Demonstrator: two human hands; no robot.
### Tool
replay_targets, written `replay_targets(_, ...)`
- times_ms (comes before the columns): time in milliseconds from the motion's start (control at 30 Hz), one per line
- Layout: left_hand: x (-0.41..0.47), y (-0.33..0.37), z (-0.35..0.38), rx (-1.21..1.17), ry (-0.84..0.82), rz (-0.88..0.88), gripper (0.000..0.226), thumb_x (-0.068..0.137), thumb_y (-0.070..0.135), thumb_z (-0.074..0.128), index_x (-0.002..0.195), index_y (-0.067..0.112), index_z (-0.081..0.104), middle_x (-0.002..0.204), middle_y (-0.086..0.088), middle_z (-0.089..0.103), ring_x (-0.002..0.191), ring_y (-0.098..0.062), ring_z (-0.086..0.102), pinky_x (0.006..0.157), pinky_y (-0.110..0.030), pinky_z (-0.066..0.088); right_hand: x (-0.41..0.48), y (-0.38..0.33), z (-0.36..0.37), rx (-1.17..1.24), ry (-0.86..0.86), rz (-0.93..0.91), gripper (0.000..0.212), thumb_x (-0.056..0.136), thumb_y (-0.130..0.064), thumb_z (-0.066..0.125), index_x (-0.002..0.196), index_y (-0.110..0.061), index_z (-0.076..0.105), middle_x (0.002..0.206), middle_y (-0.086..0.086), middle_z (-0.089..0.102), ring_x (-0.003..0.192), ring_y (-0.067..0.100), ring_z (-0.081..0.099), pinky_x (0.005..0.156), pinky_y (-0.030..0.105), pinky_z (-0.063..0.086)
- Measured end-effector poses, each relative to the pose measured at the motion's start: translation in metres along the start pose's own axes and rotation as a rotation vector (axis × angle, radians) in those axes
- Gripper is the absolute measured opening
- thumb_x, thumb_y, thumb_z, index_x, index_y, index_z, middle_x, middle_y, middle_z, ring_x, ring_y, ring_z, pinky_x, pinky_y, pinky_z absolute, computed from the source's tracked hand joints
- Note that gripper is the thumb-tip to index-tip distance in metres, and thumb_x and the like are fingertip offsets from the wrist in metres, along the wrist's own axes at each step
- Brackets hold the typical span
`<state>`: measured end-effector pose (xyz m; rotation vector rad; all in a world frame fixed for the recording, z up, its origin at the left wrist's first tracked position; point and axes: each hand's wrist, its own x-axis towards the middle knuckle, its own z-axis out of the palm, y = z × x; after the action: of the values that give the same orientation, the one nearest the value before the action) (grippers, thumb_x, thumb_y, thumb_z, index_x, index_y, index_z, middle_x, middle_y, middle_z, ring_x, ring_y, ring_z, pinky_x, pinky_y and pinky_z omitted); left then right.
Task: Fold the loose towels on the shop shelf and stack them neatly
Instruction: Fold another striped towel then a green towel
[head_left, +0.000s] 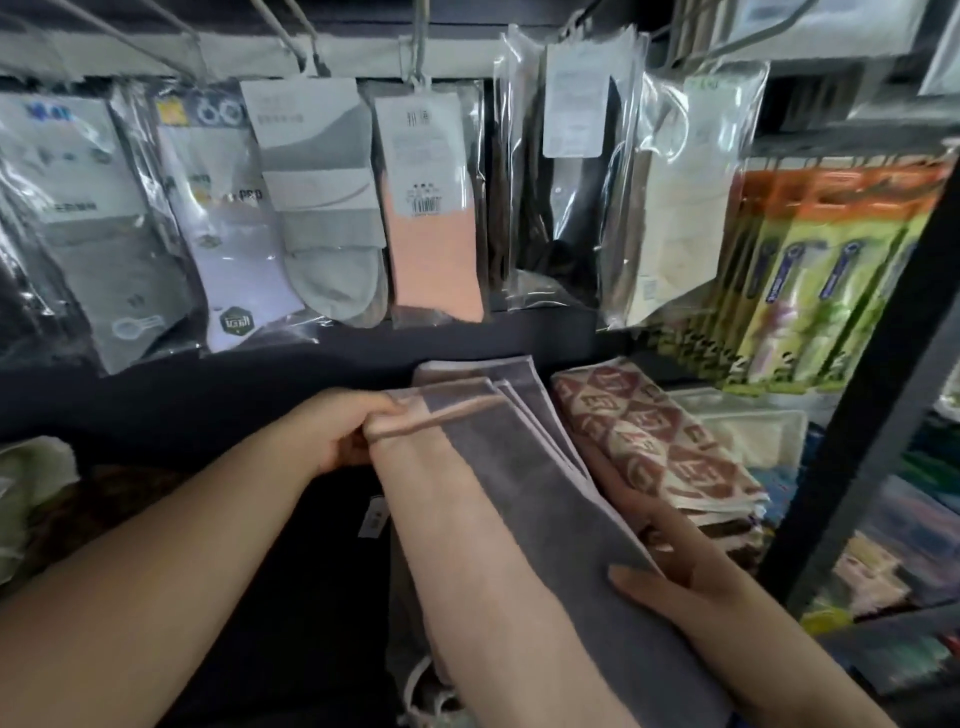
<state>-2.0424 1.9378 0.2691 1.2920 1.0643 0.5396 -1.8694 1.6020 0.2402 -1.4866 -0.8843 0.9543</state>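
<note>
A grey towel (524, 499) with a pale pink band is seen at centre frame. To its right, a towel (654, 436) patterned in brown and cream diamonds is seen. Above, socks in peach (434, 249), light grey (332, 234) and white (239, 260) are shown; at right, green-and-orange packets (810, 270) are shown.

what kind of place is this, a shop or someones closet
Most likely a small shop: packaged socks with barcode labels hang from hooks, carded toothbrushes hang in rows at right, and folded towels sit stacked on the shelf below.
</note>
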Motion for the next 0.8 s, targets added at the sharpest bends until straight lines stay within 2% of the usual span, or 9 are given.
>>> replay_targets(67,-0.002,0.008,0.004,0.067,-0.007,0.035,0.012,0.087,0.002,0.067,0.097,0.007,0.071,0.084,-0.013,0.071,0.073,-0.024,0.068,0.059,-0.031,0.059,0.0,-0.001,0.002,-0.073,0.002,-0.011,0.049,0.087,-0.012,0.072,0.131,-0.028,0.058,0.113,-0.001,0.076,0.109,0.018,0.071,0.085,0.028,0.056)
replay_targets(167,-0.002,0.024,0.01,0.0,-0.027,0.183,0.022,0.087,-0.008,0.064,0.101,0.006,0.072,0.098,-0.017,0.075,0.09,-0.031,0.072,0.084,-0.043,0.058,-0.002,-0.007,0.002,-0.19,0.0,-0.06,0.037,0.091,-0.003,0.069,0.109,-0.035,0.071,0.112,-0.007,0.076,0.11,0.014,0.07,0.086,0.026,0.055)
replay_targets(200,-0.001,0.03,0.014,-0.025,-0.031,0.229,0.026,0.087,-0.009,0.064,0.103,0.009,0.073,0.098,-0.015,0.077,0.092,-0.029,0.073,0.086,-0.042,0.058,-0.003,-0.012,0.002,-0.204,0.001,-0.079,0.038,0.091,-0.004,0.07,0.103,-0.039,0.073,0.112,-0.008,0.076,0.108,0.012,0.07,0.088,0.028,0.056)
replay_targets(300,0.002,0.044,0.031,-0.08,-0.032,0.32,0.03,0.089,-0.011,0.063,0.107,0.012,0.072,0.094,-0.009,0.077,0.083,-0.021,0.074,0.076,-0.032,0.059,-0.005,-0.03,0.004,-0.134,0.035,-0.169,0.037,0.091,-0.003,0.069,0.104,-0.037,0.074,0.11,-0.007,0.076,0.103,0.009,0.071,0.085,0.026,0.057)
replay_targets(400,0.018,0.049,0.043,-0.142,0.02,0.348,0.031,0.09,-0.002,0.068,0.119,0.009,0.069,0.106,-0.014,0.074,0.094,-0.026,0.073,0.086,-0.037,0.058,-0.003,-0.042,0.007,-0.024,0.099,-0.173,0.033,0.091,-0.002,0.067,0.111,-0.028,0.073,0.106,-0.008,0.077,0.099,0.009,0.073,0.077,0.021,0.057)
replay_targets(467,0.027,0.047,0.048,-0.114,0.054,0.329,0.036,0.09,0.006,0.071,0.125,0.013,0.066,0.113,-0.013,0.073,0.103,-0.028,0.071,0.094,-0.042,0.056,0.006,-0.037,0.007,-0.082,0.139,-0.143,0.031,0.091,-0.009,0.071,0.112,-0.031,0.072,0.108,-0.012,0.075,0.099,0.002,0.07,0.081,0.021,0.056)
replay_targets(567,0.035,0.033,0.053,0.012,0.037,0.29,0.037,0.091,0.017,0.073,0.127,0.021,0.065,0.116,-0.007,0.072,0.107,-0.027,0.069,0.101,-0.048,0.053,0.019,-0.017,0.007,-0.438,0.179,-0.105,0.036,0.086,-0.025,0.078,0.114,-0.044,0.066,0.116,-0.025,0.064,0.108,-0.013,0.057,0.085,0.006,0.042)
replay_targets(733,0.024,0.01,0.036,0.063,0.136,0.358,0.066,0.074,0.046,0.08,0.132,0.019,0.064,0.118,-0.004,0.072,0.109,-0.023,0.068,0.102,-0.045,0.052,0.01,-0.017,0.015,-0.674,0.22,-0.122,0.051,0.082,-0.047,0.077,0.129,-0.047,0.055,0.121,-0.028,0.057,0.114,-0.006,0.055,0.082,-0.003,0.035)
replay_targets(800,0.002,0.001,0.028,0.168,0.168,0.404,0.05,0.083,0.038,0.079,0.126,0.017,0.066,0.111,-0.004,0.072,0.099,-0.019,0.068,0.092,-0.037,0.054,0.005,-0.028,0.018,-0.856,0.197,-0.092,0.063,0.084,-0.059,0.068,0.141,-0.049,0.043,0.136,-0.022,0.05,0.125,0.002,0.052,0.086,0.0,0.035)
